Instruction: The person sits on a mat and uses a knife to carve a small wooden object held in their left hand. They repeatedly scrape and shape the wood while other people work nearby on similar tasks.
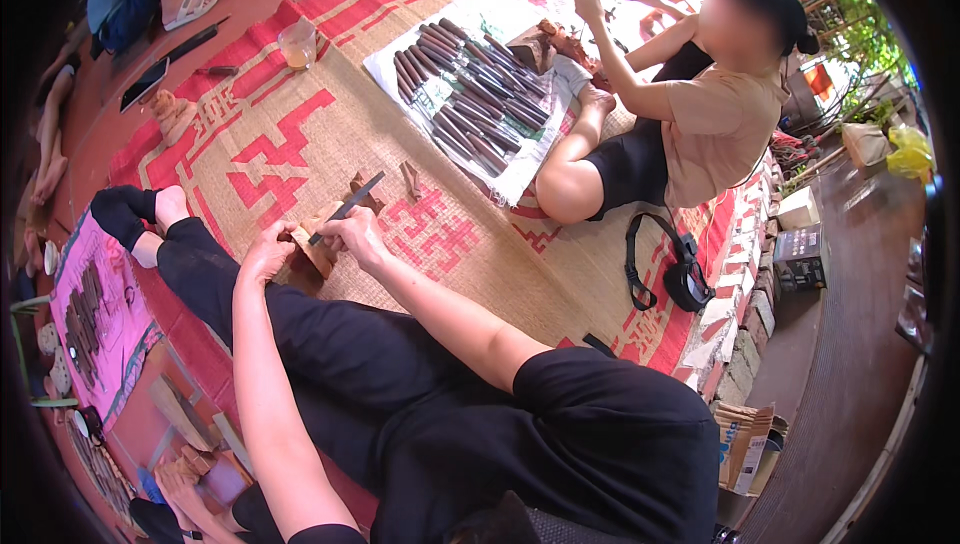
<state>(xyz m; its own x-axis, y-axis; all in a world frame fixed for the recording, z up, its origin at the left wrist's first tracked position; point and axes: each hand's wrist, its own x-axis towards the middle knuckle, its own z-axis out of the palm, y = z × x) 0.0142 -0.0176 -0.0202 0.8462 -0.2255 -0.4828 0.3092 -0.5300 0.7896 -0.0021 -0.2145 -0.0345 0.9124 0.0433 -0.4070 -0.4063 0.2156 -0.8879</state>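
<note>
My right hand is closed around a flat, dark file-like bar. One end of the bar sticks up past my fingers; the other lies against a light brown wood piece. Gripping that wood beside my legs is my left hand, its fingertips partly hidden. Just beyond the hands, a small carved brown piece and another wood bit lie on the woven mat. Which part of the bar touches the wood is too small to tell.
A white cloth holds several dark-handled carving tools. A co-worker sits at right with raised hands. A cup and a carved figure stand at left. A black strapped device lies near the brick edge.
</note>
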